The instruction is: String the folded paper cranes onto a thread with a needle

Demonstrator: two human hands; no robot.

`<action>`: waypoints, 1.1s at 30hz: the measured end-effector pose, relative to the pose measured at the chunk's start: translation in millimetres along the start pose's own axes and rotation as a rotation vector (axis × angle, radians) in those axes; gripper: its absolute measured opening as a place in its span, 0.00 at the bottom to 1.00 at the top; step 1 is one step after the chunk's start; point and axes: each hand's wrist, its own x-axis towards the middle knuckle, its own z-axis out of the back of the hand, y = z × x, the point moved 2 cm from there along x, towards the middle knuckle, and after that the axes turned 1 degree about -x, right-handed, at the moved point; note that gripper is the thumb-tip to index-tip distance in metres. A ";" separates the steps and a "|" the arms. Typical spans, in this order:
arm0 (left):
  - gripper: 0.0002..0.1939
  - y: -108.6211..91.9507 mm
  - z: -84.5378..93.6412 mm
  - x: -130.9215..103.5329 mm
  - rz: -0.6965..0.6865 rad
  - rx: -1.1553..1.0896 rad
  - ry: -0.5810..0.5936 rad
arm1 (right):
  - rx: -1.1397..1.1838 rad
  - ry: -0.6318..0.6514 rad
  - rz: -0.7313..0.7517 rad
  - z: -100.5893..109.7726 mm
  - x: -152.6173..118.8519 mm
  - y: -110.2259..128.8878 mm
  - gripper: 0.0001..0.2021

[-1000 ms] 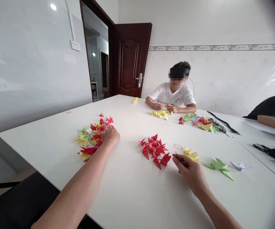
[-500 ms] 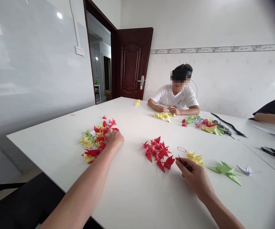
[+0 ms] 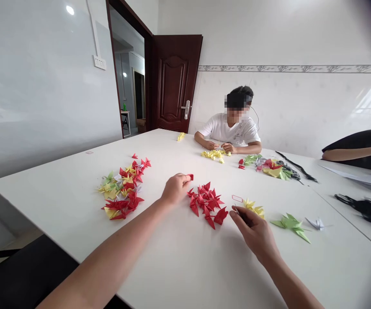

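Note:
My left hand (image 3: pixel 175 189) pinches a red paper crane (image 3: pixel 190 177) and hangs just behind and left of a pile of red paper cranes (image 3: pixel 206 200). Farther left lies a mixed heap of red, yellow, green and white cranes (image 3: pixel 121 189). To the right of the red pile, my right hand (image 3: pixel 253 231) is closed around a thin dark pointed tool (image 3: pixel 237 210); most of it is hidden by the fingers. Yellow cranes (image 3: pixel 253 207) lie just behind that hand. Beyond them to the right are green cranes (image 3: pixel 291 224) and a white crane (image 3: pixel 317 224).
Across the white table (image 3: pixel 172 262) a co-worker (image 3: pixel 232 126) handles yellow cranes (image 3: pixel 214 154). Another person's arm (image 3: pixel 356 152) rests at the right, near white paper (image 3: pixel 359 178) and a black bundle (image 3: pixel 366 210). More coloured cranes (image 3: pixel 272 166) and a black strap (image 3: pixel 296 166) lie at the back.
My left hand has left the mixed heap and moved right with a red crane, reaching the red pile. My right hand keeps its hold on the tool. The view has shifted slightly right.

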 end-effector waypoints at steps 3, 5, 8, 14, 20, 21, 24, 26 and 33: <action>0.08 -27.3 -13.3 -16.2 -0.113 -0.269 0.049 | -0.002 0.027 0.070 -0.4 -1.3 2.9 0.23; 0.08 -39.1 -18.4 -25.9 -0.151 -0.413 0.088 | -0.024 0.038 0.146 -1.4 -3.8 6.6 0.22; 0.14 -47.2 -20.5 -34.1 -0.159 -0.430 0.131 | -0.102 0.032 0.308 -3.6 -9.1 14.1 0.19; 0.14 -48.5 -19.9 -35.1 -0.214 -0.370 0.084 | -0.176 0.066 0.526 -8.8 -18.0 21.4 0.16; 0.11 -49.5 -22.9 -35.2 -0.362 -0.232 0.054 | -0.189 -0.019 0.553 -5.1 -18.8 23.1 0.14; 0.11 -49.6 -23.0 -35.3 -0.370 -0.217 0.054 | -0.197 -0.025 0.549 -4.3 -17.9 22.7 0.14; 0.10 -51.0 -22.7 -36.3 -0.394 -0.200 0.054 | -0.232 0.013 0.555 -4.2 -14.8 20.2 0.14; 0.10 -52.8 -22.5 -37.7 -0.414 -0.201 0.056 | -0.254 0.049 0.551 -5.4 -13.2 17.8 0.15; 0.12 -55.9 -25.1 -41.6 -0.522 -0.216 0.046 | -0.294 0.103 0.466 -6.1 -12.1 14.1 0.17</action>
